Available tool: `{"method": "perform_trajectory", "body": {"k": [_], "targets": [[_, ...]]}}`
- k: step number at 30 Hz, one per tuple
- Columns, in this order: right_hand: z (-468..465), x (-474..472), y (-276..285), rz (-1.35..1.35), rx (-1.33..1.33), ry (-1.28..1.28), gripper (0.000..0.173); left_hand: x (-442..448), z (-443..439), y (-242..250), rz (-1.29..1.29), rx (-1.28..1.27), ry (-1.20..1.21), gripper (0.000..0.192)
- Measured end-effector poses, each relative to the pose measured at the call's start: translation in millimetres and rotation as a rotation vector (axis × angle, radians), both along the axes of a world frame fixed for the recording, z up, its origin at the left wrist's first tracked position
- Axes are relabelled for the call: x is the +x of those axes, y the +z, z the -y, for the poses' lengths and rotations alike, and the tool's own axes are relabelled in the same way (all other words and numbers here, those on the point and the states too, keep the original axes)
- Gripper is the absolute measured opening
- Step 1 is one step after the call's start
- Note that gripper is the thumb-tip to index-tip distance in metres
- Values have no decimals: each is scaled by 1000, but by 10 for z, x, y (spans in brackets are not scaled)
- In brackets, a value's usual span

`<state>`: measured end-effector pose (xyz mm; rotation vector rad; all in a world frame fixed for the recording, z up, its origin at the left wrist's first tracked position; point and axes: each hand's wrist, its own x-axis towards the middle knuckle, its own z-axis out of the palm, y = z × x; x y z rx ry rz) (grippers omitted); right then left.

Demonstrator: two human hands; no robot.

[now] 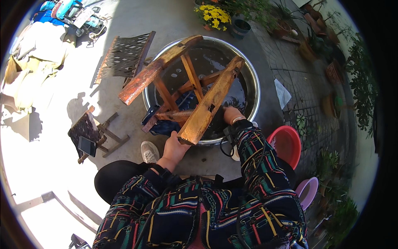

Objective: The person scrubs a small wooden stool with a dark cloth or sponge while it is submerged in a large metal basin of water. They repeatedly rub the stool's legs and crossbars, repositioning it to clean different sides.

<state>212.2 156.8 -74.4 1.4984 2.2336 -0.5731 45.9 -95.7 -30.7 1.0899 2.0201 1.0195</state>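
Observation:
A wet wooden folding-stool frame (205, 105) with two thick rails rests in a large round metal basin (256, 84) of dark water. My left hand (174, 147) grips the near end of the right-hand rail, just outside the basin's near rim. My right hand (231, 115) is at the right of that rail, low over the water; its fingers are dark or hidden, and whether they hold anything cannot be told. Dark blue cloth (164, 128) lies under the frame at the basin's near left edge.
A stool with a woven strap seat (126, 56) stands left of the basin. A small stool (88, 129) bears a phone (87, 146). At right are a red basin (287, 146), a purple basin (307, 192) and potted plants. Yellow flowers (214, 16) stand beyond.

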Motion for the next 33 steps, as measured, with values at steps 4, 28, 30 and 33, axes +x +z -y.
{"method": "perform_trajectory", "body": {"k": [4,28,30,33], "targets": [[208,-147,384,-121,-252,390,31,-19,30,-156,61,16,6,52],[1004,-332,980,-449,347,468,28,-38,-62,128,93,-245,26,48],[1029,-345,983,-392,419,359,27,-43,-60,113,103,-342,34,51],[1076,-335,942,-584,118,668,26,-27,-54,134,-28,-202,0,51]]}}
